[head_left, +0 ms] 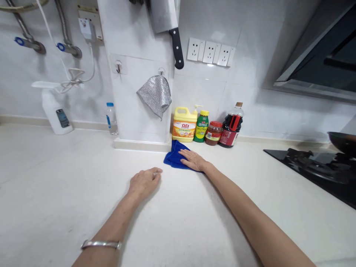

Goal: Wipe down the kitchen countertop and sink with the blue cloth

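My right hand [192,160] lies flat on a blue cloth [175,155], fingers stretched out and apart, pressing it against the white countertop [178,222]. The cloth's far edge reaches the corner of the tiled pillar, just in front of a yellow jug of dish soap [184,126]. Left of the cloth, my left hand [144,182] rests on the countertop with its fingers curled in. I see nothing in it, and a gap separates it from the cloth. A silver bangle [100,244] circles my left wrist.
Beside the jug stand a green bottle [201,128], a red-lidded jar [213,133] and a dark sauce bottle [231,128]. A black stove [311,167] is right. The pillar [133,122] carries a silver mesh cloth [157,94] and a cleaver [176,48]. A spray bottle [54,107] stands left.
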Demonstrator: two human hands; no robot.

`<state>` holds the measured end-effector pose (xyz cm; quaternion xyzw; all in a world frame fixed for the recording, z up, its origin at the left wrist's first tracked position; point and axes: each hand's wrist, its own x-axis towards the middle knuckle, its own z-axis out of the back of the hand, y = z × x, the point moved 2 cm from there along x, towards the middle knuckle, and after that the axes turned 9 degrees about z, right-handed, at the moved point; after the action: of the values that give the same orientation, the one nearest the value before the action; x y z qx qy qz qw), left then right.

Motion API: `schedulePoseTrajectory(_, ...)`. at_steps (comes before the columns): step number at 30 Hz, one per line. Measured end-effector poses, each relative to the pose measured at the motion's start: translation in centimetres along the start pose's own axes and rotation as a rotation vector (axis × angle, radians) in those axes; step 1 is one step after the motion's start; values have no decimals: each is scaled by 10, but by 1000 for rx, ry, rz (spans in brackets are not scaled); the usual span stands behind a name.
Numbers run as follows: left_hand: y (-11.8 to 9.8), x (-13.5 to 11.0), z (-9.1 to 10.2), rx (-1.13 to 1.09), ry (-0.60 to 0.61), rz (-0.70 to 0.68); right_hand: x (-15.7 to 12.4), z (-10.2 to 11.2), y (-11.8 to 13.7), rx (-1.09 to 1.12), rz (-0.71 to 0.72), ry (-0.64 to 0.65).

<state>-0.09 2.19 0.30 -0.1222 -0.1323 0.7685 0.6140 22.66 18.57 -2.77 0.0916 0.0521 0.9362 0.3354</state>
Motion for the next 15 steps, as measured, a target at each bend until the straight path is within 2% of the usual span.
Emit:
schedulePoseTrajectory(4,3,1,2,-26,9,0,-10,2,11,-19,-38,36)
schedulePoseTrajectory(7,4,2,3,-36,11,-14,-31,3,24,-22,-22,38)
schedulePoseTrajectory(15,6,2,4,-30,13,-47,-130,13,81,0,114,40)
